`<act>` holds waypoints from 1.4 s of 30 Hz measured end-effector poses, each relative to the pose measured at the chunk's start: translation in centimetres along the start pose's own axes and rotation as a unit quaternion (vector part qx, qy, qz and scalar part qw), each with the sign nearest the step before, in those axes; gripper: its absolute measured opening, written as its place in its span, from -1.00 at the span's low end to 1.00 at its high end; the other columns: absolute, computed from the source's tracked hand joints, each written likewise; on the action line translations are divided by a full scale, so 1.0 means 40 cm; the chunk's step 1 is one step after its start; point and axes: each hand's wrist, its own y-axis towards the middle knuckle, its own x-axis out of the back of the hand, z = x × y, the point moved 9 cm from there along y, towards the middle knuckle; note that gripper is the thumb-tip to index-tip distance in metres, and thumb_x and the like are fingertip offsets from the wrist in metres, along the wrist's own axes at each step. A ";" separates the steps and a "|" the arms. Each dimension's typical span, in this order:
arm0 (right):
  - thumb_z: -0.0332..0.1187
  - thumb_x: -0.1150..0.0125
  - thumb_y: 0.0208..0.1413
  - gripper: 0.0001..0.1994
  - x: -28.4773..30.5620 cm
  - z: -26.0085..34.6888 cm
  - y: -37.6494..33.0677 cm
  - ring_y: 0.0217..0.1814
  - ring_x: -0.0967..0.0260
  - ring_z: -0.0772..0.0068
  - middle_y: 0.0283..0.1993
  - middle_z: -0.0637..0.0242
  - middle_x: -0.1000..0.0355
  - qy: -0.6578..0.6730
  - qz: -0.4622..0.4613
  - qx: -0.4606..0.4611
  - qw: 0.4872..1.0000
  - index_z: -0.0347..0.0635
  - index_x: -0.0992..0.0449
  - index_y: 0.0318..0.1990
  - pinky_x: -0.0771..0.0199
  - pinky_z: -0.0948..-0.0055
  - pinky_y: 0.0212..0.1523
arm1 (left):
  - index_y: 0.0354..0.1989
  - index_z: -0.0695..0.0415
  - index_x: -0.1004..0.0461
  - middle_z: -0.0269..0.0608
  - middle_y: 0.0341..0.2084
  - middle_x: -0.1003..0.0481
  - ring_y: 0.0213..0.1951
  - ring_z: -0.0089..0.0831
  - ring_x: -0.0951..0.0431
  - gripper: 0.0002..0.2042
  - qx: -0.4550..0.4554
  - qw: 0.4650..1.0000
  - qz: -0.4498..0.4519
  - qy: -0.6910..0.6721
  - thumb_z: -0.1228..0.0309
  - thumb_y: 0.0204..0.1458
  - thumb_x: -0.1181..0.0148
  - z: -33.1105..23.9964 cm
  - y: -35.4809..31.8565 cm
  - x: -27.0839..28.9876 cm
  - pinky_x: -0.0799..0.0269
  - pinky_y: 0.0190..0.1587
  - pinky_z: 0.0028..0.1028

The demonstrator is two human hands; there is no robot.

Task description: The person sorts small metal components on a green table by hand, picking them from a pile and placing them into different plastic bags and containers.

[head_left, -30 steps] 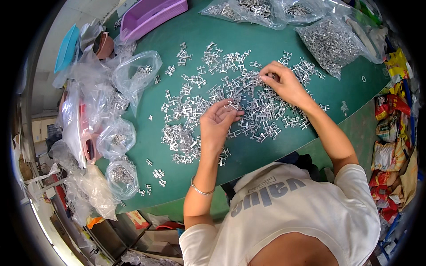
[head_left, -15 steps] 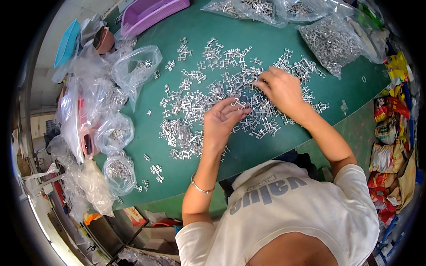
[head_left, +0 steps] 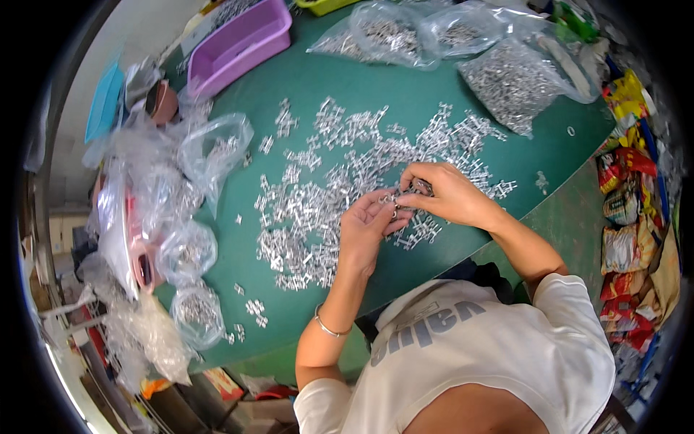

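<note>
While both hands [head_left: 363,226] [head_left: 452,195] grasp small silvery pieces [head_left: 391,201], clear bags [head_left: 196,148] hold similar ones.

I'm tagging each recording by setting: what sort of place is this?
Probably a small workshop: a green table strewn with small metallic pieces, a clear bag packed with more.

This looks like a small workshop: metal parts [head_left: 365,170] litter a green worktable [head_left: 423,94] edged with stuffed plastic bags [head_left: 513,83].
</note>
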 end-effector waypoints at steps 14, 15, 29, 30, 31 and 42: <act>-0.52 0.00 0.07 -0.72 0.132 -0.147 -0.104 -0.51 -0.24 0.66 -0.34 0.29 -0.36 0.294 -0.127 -0.121 0.939 -0.29 -0.27 -0.03 -0.24 0.70 -0.58 | -0.35 0.27 -0.37 0.24 -0.35 -0.40 -0.21 0.11 -0.41 -0.82 -0.545 0.667 0.109 0.496 0.51 -0.04 0.18 -0.437 0.340 -0.768 -0.32 -0.20 -0.07; -0.51 -0.01 0.06 -0.72 0.140 -0.160 -0.118 -0.53 -0.25 0.66 -0.35 0.27 -0.37 0.307 -0.142 -0.123 0.933 -0.30 -0.28 -0.04 -0.25 0.70 -0.60 | -0.36 0.25 -0.39 0.21 -0.35 -0.42 -0.21 0.07 -0.42 -0.82 -0.553 0.665 0.100 0.491 0.51 -0.04 0.18 -0.441 0.341 -0.761 -0.33 -0.20 -0.09; -0.42 -0.18 -0.04 -0.90 0.034 -0.122 -0.166 -0.64 -0.29 0.68 -0.62 0.33 -0.43 0.350 -0.011 -0.169 0.921 -0.27 -0.51 -0.45 -0.21 0.68 -0.65 | -0.20 0.32 -0.43 -0.24 -0.36 -0.48 -0.37 -0.61 -0.43 -0.80 -0.059 0.965 0.147 0.208 0.46 0.06 -0.04 -0.027 0.042 -0.186 -0.36 -0.33 -0.62; -0.43 -0.19 -0.05 -0.91 0.022 -0.102 -0.163 -0.65 -0.29 0.68 -0.63 0.33 -0.42 0.304 0.009 -0.158 0.939 -0.27 -0.51 -0.47 -0.21 0.67 -0.65 | -0.20 0.32 -0.42 -0.23 -0.35 -0.48 -0.36 -0.60 -0.43 -0.80 -0.048 0.973 0.150 0.169 0.46 0.06 -0.03 0.000 0.025 -0.171 -0.36 -0.32 -0.62; -0.43 -0.20 -0.07 -0.91 0.012 -0.081 -0.161 -0.65 -0.29 0.67 -0.64 0.33 -0.42 0.258 0.028 -0.147 0.955 -0.27 -0.51 -0.49 -0.21 0.66 -0.65 | -0.21 0.32 -0.42 -0.17 -0.34 -0.48 -0.35 -0.54 -0.47 -0.81 -0.059 0.973 0.121 0.188 0.46 0.08 0.01 0.016 0.015 -0.142 -0.38 -0.34 -0.61; -0.51 -0.15 -0.15 -0.79 0.043 -0.004 -0.077 -0.15 -0.20 0.27 -0.21 0.31 -0.32 -0.233 -0.112 0.108 0.960 -0.14 -0.50 -0.27 -0.17 0.37 -0.17 | -0.25 0.24 -0.37 -0.14 -0.44 -0.37 -0.39 -0.40 -0.44 -0.86 -0.164 0.894 -0.109 0.403 0.61 0.05 0.11 -0.002 -0.073 0.021 -0.32 -0.40 -0.53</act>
